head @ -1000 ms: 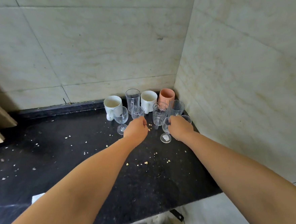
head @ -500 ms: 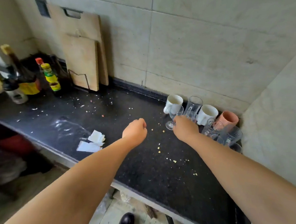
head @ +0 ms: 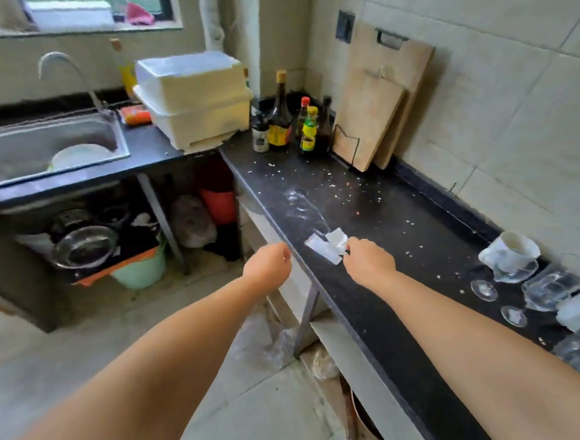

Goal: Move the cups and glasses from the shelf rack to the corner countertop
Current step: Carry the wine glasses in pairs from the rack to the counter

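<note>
Two changes mark this moment against the preceding second. First, the view has swung from the tiled corner leftward along the desk [head: 377, 213], so the sink [head: 36, 148] and white lidded box [head: 194, 99] now fill the far left. Second, both hands have left the glassware: the left hand [head: 268, 266] hangs loosely curled and grasping nothing beyond the desk edge, over the floor, and the right hand [head: 370, 262] is likewise curled and grasping nothing, over the desk just beside scraps of white paper [head: 328, 246]. The cups and glasses [head: 525, 272] stand clustered, blurred, at the desk's right end by the wall; this batch appears delivered, and the turn suggests a return for more. No shelf rack can be identified with certainty. Leaning cutting boards [head: 376, 100], sauce bottles [head: 285, 117] and scattered crumbs [head: 334, 185] occupy the desk but lie clear of the arms.
</note>
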Tool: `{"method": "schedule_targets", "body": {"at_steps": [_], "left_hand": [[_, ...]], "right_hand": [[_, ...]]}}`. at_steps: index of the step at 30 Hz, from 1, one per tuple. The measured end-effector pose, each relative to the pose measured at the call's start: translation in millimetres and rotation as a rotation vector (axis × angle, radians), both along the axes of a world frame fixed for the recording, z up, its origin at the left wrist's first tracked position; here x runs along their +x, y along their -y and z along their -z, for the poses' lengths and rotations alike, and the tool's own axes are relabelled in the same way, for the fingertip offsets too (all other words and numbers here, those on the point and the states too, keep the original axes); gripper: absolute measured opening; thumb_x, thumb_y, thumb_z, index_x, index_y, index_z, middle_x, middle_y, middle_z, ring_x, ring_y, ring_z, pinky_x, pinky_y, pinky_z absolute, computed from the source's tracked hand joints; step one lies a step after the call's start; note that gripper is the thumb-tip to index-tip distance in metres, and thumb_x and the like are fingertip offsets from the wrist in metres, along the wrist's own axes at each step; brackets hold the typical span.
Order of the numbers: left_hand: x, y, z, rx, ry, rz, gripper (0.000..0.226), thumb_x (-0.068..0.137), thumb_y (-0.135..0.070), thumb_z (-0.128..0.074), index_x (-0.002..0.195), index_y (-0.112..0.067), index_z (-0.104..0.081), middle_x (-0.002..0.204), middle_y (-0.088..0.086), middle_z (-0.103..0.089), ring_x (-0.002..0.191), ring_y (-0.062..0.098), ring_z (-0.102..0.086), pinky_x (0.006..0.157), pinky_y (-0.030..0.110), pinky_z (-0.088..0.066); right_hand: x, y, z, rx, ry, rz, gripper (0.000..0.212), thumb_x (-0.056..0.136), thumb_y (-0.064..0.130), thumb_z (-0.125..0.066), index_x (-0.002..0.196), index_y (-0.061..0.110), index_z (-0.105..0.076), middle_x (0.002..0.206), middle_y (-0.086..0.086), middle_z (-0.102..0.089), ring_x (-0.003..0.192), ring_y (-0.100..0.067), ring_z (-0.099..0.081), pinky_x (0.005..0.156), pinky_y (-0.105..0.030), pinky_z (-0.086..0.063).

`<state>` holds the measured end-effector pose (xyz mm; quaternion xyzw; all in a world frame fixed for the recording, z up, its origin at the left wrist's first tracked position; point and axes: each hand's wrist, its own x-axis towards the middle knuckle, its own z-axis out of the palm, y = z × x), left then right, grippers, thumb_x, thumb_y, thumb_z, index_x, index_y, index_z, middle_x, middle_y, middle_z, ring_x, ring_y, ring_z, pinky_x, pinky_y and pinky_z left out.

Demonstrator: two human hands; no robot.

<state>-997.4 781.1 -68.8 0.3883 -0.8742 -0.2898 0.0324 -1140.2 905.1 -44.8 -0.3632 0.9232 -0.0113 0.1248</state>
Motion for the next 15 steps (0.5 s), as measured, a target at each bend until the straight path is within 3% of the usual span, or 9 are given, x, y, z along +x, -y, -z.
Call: {"method": "schedule_targets", "body": {"at_steps": [6,9,15], "left_hand": [[140,51,2,-0.005,0.014,-0.247,0.024,0.091,-0.017,-0.044,0.102,-0.013,-0.065,0.111,0.008,-0.067,0.103,0.028,-0.062,0.083,0.035,-0.05],[227,65,9,0.02,0.038,-0.344,0.023,0.091,-0.017,-0.044,0.104,-0.012,-0.064,0.112,0.007,-0.067,0.105,0.027,-0.061,0.085,0.034,-0.05],[417,94,26,0.064,0.046,-0.63,0.022,0.091,-0.018,-0.047,0.104,-0.012,-0.064,0.111,0.009,-0.067,0.105,0.028,-0.061,0.09,0.036,-0.052]], "right_hand": [[107,80,3,-0.026,0.037,-0.255,0.029,0.098,0.019,-0.037,0.122,0.009,-0.05,0.123,-0.014,-0.059,0.111,-0.036,-0.058,0.087,-0.042,-0.049],[181,115,7,-0.026,0.041,-0.352,0.029,0.098,0.023,-0.037,0.122,0.011,-0.05,0.122,-0.014,-0.059,0.108,-0.035,-0.058,0.082,-0.038,-0.048],[358,182,27,-0.01,0.091,-0.588,0.033,0.097,0.026,-0.039,0.125,0.012,-0.05,0.127,-0.013,-0.059,0.115,-0.033,-0.057,0.089,-0.038,-0.048]]}}
